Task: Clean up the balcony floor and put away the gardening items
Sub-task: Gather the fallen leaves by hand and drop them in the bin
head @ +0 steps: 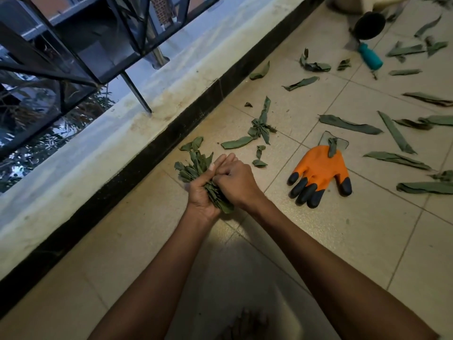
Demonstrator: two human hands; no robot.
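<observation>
Both hands clamp one leaf bundle (198,173), left hand (202,192) beneath, right hand (236,181) curled atop, while loose leaves (259,128) lie ahead-right, nearer the right hand.

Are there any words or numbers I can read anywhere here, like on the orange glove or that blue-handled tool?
None: no words, numbers or signs can be read in this picture.
Orange glove: plain, no label showing.
Teal-handled tool: no print visible on the handle.
Bunch of leaves held by the left hand and right hand: no text.
</observation>
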